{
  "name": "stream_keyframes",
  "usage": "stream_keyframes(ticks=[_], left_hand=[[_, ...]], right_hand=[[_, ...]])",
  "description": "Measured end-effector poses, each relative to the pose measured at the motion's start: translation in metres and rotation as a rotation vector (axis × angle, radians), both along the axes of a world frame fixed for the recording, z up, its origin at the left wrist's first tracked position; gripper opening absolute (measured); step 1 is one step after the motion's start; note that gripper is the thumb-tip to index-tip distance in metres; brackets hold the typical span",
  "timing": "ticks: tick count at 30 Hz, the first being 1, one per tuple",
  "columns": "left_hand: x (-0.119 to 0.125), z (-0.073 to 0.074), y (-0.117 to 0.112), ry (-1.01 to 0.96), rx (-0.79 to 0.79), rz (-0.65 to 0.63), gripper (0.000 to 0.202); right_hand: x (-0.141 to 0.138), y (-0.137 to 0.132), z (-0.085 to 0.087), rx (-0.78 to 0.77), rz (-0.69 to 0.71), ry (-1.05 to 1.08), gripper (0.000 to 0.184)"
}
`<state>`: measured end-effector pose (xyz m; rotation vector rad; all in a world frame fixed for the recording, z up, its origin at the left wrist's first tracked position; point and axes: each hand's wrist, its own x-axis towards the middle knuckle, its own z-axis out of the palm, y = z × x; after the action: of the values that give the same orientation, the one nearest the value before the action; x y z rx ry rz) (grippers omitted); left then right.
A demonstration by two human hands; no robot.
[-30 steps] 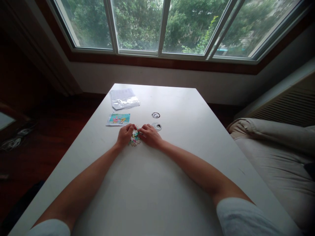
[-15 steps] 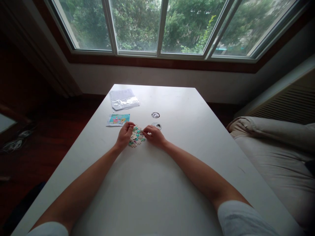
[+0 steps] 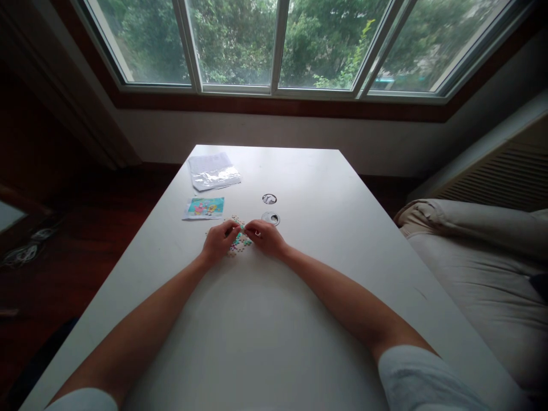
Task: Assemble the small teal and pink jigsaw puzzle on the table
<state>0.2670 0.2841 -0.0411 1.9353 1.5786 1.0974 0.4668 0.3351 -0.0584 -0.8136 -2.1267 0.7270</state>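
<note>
Both hands are set on the white worktop (image 3: 265,319), forearms stretched forward from the near edge.

Left hand (image 3: 219,240): rested on the worktop, fingers (image 3: 230,230) curled inward with the tips drawn together at the left edge of the puzzle pieces (image 3: 240,240). Whether a piece is actually pinched cannot be told; it is too small to make out.

Right hand (image 3: 266,237): rested just right of the pieces, fingers (image 3: 253,229) bent and pressed close, tips brought against the same pile. A grip cannot be confirmed here either.

The fingertips of the two hands are nearly met above the pile.

The puzzle pieces are found in a small loose cluster, multicoloured with teal and pink, between the two hands near the middle of the worktop. A few stray pieces are scattered just beyond it, toward the window.

A colourful picture card (image 3: 204,207) is laid flat beyond the left hand, near the pile. A clear plastic bag (image 3: 214,171) is laid farther back by the far left corner. Two round discs (image 3: 269,208) are seen beyond the right hand, one behind the other. A beige sofa (image 3: 471,257) is placed to the right of the worktop.
</note>
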Motion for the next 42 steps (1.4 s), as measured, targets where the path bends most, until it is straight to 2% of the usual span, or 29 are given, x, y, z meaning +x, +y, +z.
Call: stream_keyframes(ticks=[11,16,26,30,34,38,42], left_hand=[[-0.0011,0.0011,-0.0022,0.144,0.036,-0.044,0.026],[0.0003,0.0011,-0.0026,0.194,0.039,-0.049,0.026],[0.0019,-0.0020,-0.0015,0.235,0.040,-0.001,0.021],[-0.0011,-0.0016,-0.0001,0.228,0.041,0.062,0.022],[-0.0026,0.0004,0.0003,0.196,0.041,0.109,0.027],[0.0018,0.0026,-0.0026,0.147,0.029,0.091,0.030],[0.0065,0.0052,-0.0062,0.089,0.010,0.063,0.029]], right_hand=[[-0.0006,-0.0008,-0.0008,-0.009,-0.028,0.006,0.014],[0.0008,-0.0011,0.0016,-0.022,-0.038,-0.028,0.019],[0.0025,0.0009,-0.0001,0.063,-0.010,-0.086,0.020],[0.0031,0.0012,-0.0021,0.119,0.068,-0.118,0.016],[0.0029,0.0004,-0.0020,0.200,0.074,-0.158,0.014],[0.0032,-0.0012,0.0010,0.242,0.061,-0.179,0.016],[0.0020,-0.0050,0.0053,0.207,0.102,-0.132,0.018]])
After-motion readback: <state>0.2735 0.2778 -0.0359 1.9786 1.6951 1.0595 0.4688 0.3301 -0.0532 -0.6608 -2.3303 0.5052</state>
